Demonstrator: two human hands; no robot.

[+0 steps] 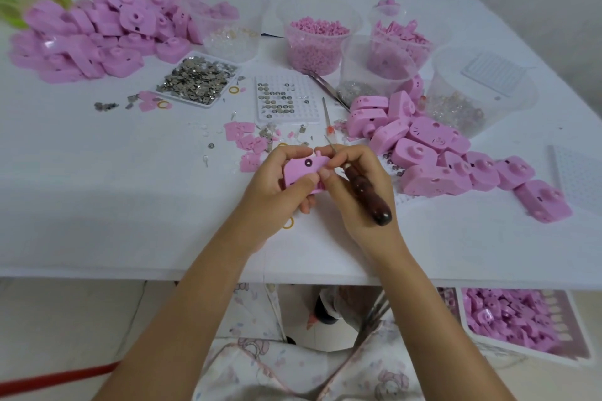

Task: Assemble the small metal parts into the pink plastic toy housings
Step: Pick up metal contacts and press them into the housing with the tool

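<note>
White bench (130, 205) fills the view, its near edge just above the person's lap. Closest in, above the bench, the left hand (273, 182) grips a pink housing (299, 171) from the left, fingers curled round it and thumb on its near face. A dark round hole in the housing faces up. The right hand (355, 185) meets it from the right, fingers curled round a wooden-handled tool (371, 197) and fingertips touching the housing's right end. The tool's long axis runs from handle, near and right, to metal tip, far and left, just past the housing's far right corner. I judge the tip must swing left and down to reach it. Farther back lie a white grid tray (308, 107) and a tray of metal parts (195, 78).
</note>
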